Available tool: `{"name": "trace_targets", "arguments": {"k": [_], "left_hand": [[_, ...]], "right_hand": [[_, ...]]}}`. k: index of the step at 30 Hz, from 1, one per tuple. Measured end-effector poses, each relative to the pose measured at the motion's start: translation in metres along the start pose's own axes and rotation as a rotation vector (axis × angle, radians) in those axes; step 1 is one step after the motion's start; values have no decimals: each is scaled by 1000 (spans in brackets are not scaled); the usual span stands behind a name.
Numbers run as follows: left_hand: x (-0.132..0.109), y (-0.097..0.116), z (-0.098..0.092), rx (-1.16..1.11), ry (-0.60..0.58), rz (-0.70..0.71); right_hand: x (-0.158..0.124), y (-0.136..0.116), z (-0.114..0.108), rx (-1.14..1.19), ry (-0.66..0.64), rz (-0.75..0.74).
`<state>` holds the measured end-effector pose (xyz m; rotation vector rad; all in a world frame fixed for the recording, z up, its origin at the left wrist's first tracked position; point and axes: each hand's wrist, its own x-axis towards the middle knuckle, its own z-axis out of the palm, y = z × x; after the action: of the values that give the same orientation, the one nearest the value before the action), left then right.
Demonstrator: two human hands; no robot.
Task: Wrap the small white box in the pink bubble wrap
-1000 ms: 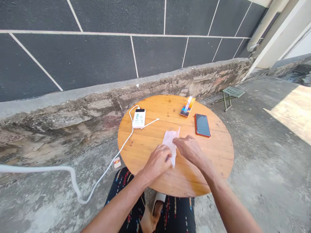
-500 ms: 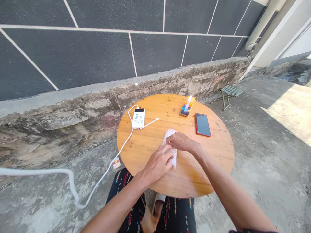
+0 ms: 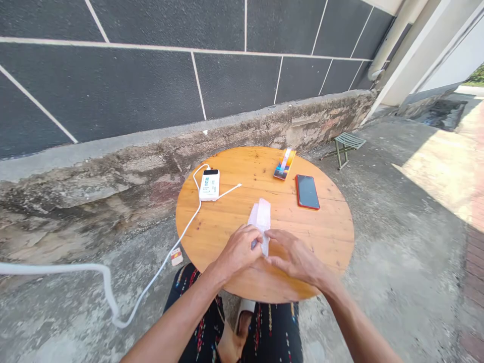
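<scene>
Left hand [image 3: 242, 247] and right hand [image 3: 297, 256] set at a folded pale sheet [image 3: 260, 214].
The sheet is laid from about the centre of the round surface [image 3: 330, 232] toward its near edge, partly covered by the left hand's curled fingers; whether it is pinched cannot be told. The right hand is held unclenched, thumb and fingers parted, at its right side.

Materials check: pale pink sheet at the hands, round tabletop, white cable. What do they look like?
Pale pink sheet: thin plastic film or tissue-like paper; creased and folded, but the look doesn't settle which.
Round tabletop: wood, probably varnished; grain and knots show, with a slight sheen.
White cable: likely a smooth plastic or rubber jacket; even colour, soft bends, no visible weave.
</scene>
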<state>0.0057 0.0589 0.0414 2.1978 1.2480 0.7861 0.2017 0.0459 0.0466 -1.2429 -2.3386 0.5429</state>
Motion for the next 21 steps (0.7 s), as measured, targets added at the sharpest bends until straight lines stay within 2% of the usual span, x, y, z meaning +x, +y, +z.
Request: {"name": "trace_targets", "arguments": {"k": [5,11,15,21], "left_hand": [[3,1,-4,-4,-30,-6],[9,9,-13,2,-86,-133],[20,5,-19,-58,-178,-186],[48,-18,-16,-228,-305,-331]], "right_hand": [[1,-17,25,-149,85,-17],[7,-15,26,-37,110,30],[13,-9,17,105,36,94],[39,13,8,299,-161,148]]}}
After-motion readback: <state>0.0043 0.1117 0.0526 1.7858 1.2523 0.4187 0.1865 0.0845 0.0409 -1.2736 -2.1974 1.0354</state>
